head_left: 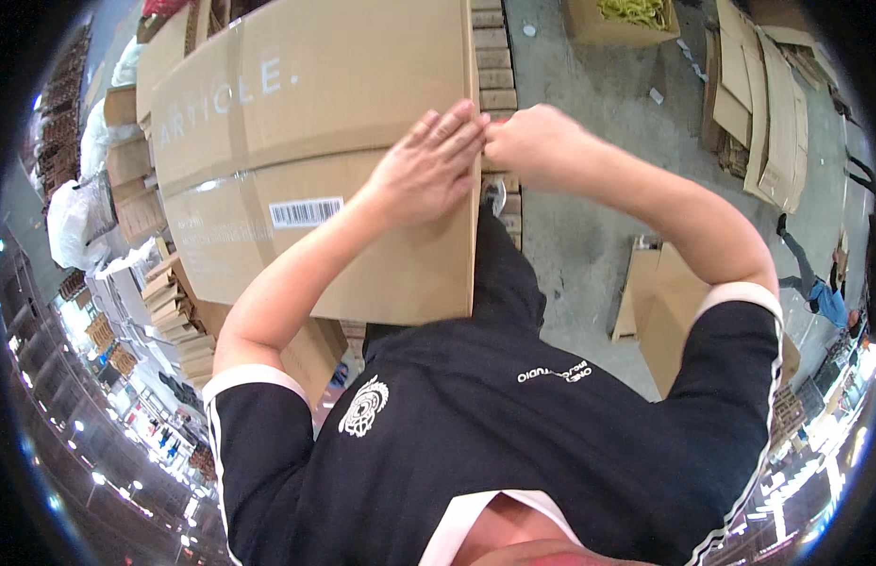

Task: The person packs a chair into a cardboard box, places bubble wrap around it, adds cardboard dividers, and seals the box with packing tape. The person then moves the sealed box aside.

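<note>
A large brown cardboard box (325, 104) with a clear tape seam and a white barcode label (306, 211) lies in front of me. My left hand (426, 168) rests flat on its top near the right edge, fingers extended and holding nothing. My right hand (534, 143) is curled into a fist at that same edge, touching my left fingertips. A small shiny metal piece (494, 195) shows just below the fist. I cannot tell whether the fist holds it.
A wooden pallet (497, 57) lies under the box. Flattened cardboard sheets (768, 113) lean at the upper right, near an open box of yellow items (626, 17). Smaller cartons (659, 311) sit on the concrete floor. Another person (825, 297) stands far right. White bags (75, 222) are on the left.
</note>
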Action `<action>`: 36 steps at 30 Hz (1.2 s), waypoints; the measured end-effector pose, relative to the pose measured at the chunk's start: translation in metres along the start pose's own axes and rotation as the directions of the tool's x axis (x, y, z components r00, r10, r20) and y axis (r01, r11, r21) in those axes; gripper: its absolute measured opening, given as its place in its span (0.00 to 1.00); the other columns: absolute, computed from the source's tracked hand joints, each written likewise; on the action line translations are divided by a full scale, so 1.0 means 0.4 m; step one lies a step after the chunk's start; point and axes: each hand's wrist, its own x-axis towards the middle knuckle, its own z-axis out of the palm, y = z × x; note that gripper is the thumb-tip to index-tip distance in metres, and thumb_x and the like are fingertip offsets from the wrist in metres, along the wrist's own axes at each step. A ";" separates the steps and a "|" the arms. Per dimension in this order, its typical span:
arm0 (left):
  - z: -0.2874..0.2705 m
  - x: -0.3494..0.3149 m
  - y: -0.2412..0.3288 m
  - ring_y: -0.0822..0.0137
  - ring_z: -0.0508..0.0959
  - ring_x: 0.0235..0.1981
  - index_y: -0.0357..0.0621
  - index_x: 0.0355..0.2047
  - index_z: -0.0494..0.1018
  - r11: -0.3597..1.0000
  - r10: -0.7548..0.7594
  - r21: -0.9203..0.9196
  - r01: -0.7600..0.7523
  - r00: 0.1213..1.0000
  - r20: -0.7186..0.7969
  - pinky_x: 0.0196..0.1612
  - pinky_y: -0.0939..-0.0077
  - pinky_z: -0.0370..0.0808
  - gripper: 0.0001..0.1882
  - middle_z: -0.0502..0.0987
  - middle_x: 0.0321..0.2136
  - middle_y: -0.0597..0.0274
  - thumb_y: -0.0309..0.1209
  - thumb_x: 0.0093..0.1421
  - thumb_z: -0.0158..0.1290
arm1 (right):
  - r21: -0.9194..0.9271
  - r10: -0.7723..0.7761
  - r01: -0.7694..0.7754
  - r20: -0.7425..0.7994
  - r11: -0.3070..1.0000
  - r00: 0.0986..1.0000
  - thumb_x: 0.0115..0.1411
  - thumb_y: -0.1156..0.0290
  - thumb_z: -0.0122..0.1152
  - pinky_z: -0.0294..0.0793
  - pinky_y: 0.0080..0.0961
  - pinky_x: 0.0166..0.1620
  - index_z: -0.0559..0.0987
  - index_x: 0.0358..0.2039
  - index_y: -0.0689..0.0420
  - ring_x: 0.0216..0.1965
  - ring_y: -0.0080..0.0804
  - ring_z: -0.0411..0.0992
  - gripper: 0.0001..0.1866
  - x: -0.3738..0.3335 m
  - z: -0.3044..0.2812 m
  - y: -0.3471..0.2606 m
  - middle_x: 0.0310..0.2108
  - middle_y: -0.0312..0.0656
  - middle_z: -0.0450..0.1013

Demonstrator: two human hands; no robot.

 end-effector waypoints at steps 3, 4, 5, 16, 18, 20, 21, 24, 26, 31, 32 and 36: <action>-0.026 0.084 0.073 0.45 0.65 0.74 0.41 0.58 0.79 0.931 0.187 0.275 -0.241 0.960 0.210 0.77 0.42 0.54 0.25 0.74 0.66 0.50 0.45 0.70 0.50 | -0.050 0.110 -0.102 0.205 0.994 0.973 0.52 0.76 0.69 0.86 0.43 0.40 0.88 0.30 0.57 0.37 0.49 0.85 0.05 0.019 0.037 0.072 0.35 0.47 0.85; -0.043 0.112 0.097 0.45 0.70 0.70 0.41 0.51 0.84 0.869 0.195 0.387 -0.310 0.932 0.307 0.76 0.42 0.57 0.22 0.79 0.59 0.48 0.43 0.69 0.51 | -0.033 0.185 -0.183 0.053 0.983 0.981 0.52 0.76 0.69 0.86 0.43 0.42 0.88 0.31 0.56 0.38 0.48 0.85 0.05 0.004 0.012 0.100 0.35 0.47 0.84; -0.063 0.145 0.118 0.44 0.75 0.67 0.42 0.44 0.89 0.790 0.179 0.486 -0.374 0.899 0.400 0.75 0.42 0.59 0.21 0.85 0.53 0.46 0.42 0.67 0.52 | 0.006 0.252 -0.252 -0.015 0.968 0.968 0.52 0.75 0.69 0.86 0.42 0.44 0.88 0.31 0.56 0.39 0.47 0.85 0.06 -0.029 -0.046 0.123 0.35 0.47 0.84; -0.140 0.177 -0.026 0.52 0.74 0.66 0.44 0.61 0.77 0.991 -0.127 -0.019 0.130 0.914 -0.385 0.71 0.47 0.67 0.22 0.78 0.61 0.55 0.38 0.71 0.54 | 0.028 0.186 -0.185 -0.059 0.982 0.981 0.52 0.71 0.71 0.83 0.40 0.40 0.86 0.29 0.57 0.36 0.48 0.84 0.05 0.029 -0.154 0.215 0.32 0.46 0.83; -0.113 0.228 -0.086 0.53 0.71 0.70 0.44 0.61 0.77 0.993 0.014 0.111 0.027 0.934 -0.357 0.74 0.47 0.63 0.21 0.78 0.62 0.58 0.38 0.72 0.54 | -0.134 0.102 -0.116 -0.110 0.984 0.989 0.50 0.75 0.71 0.85 0.40 0.41 0.87 0.28 0.58 0.37 0.48 0.84 0.04 0.091 -0.087 0.185 0.31 0.48 0.84; -0.097 0.278 -0.130 0.54 0.72 0.69 0.42 0.53 0.82 0.971 0.124 0.221 -0.088 0.980 -0.154 0.77 0.47 0.60 0.17 0.81 0.59 0.60 0.38 0.71 0.54 | -0.182 0.114 -0.117 -0.028 0.976 0.993 0.49 0.75 0.70 0.86 0.41 0.41 0.86 0.27 0.58 0.37 0.48 0.84 0.03 0.076 -0.064 0.138 0.31 0.50 0.83; -0.086 0.310 -0.130 0.54 0.72 0.69 0.42 0.49 0.83 0.949 0.127 0.286 -0.130 0.991 0.030 0.78 0.47 0.58 0.17 0.82 0.57 0.61 0.39 0.71 0.53 | -0.200 0.201 -0.183 0.076 0.963 0.977 0.49 0.74 0.70 0.86 0.42 0.41 0.86 0.26 0.58 0.37 0.48 0.84 0.03 0.060 -0.066 0.092 0.32 0.50 0.83; -0.085 0.391 -0.103 0.57 0.74 0.67 0.44 0.40 0.86 0.942 -0.007 0.323 -0.093 0.955 0.295 0.79 0.47 0.56 0.17 0.85 0.52 0.61 0.40 0.73 0.51 | 0.123 0.056 -0.044 -0.096 0.991 0.994 0.52 0.73 0.66 0.85 0.43 0.38 0.86 0.34 0.58 0.35 0.49 0.84 0.08 -0.076 -0.076 -0.093 0.28 0.49 0.80; -0.117 0.395 -0.072 0.58 0.78 0.64 0.46 0.41 0.86 0.972 -0.026 0.229 -0.051 0.947 0.320 0.78 0.45 0.59 0.18 0.86 0.50 0.58 0.40 0.74 0.48 | 0.180 -0.097 0.132 -0.193 0.975 0.976 0.55 0.73 0.63 0.85 0.43 0.38 0.85 0.39 0.59 0.35 0.49 0.84 0.11 -0.090 -0.063 -0.230 0.26 0.49 0.79; -0.221 0.165 0.040 0.59 0.77 0.66 0.47 0.50 0.84 0.979 0.089 -0.169 -0.113 0.986 -0.140 0.74 0.49 0.66 0.18 0.85 0.55 0.58 0.43 0.74 0.50 | 0.104 0.003 -0.017 0.133 0.994 0.991 0.54 0.74 0.65 0.85 0.46 0.37 0.84 0.35 0.61 0.33 0.53 0.83 0.08 -0.207 0.106 -0.230 0.28 0.50 0.81; -0.212 0.083 0.087 0.60 0.76 0.67 0.47 0.51 0.84 0.982 0.189 -0.012 -0.190 0.981 -0.051 0.73 0.50 0.67 0.17 0.84 0.56 0.58 0.41 0.73 0.51 | 0.092 0.071 -0.077 0.060 0.993 0.996 0.54 0.75 0.65 0.85 0.46 0.39 0.85 0.34 0.61 0.34 0.54 0.84 0.08 -0.190 0.152 -0.213 0.30 0.51 0.81; -0.090 -0.077 0.212 0.59 0.76 0.66 0.44 0.57 0.81 0.912 0.409 -0.054 -0.407 0.913 0.019 0.74 0.52 0.66 0.20 0.82 0.58 0.58 0.37 0.66 0.59 | 0.215 0.215 -0.207 -0.011 0.954 0.977 0.54 0.74 0.65 0.86 0.46 0.46 0.86 0.35 0.64 0.41 0.57 0.84 0.10 -0.180 0.213 -0.187 0.41 0.57 0.82</action>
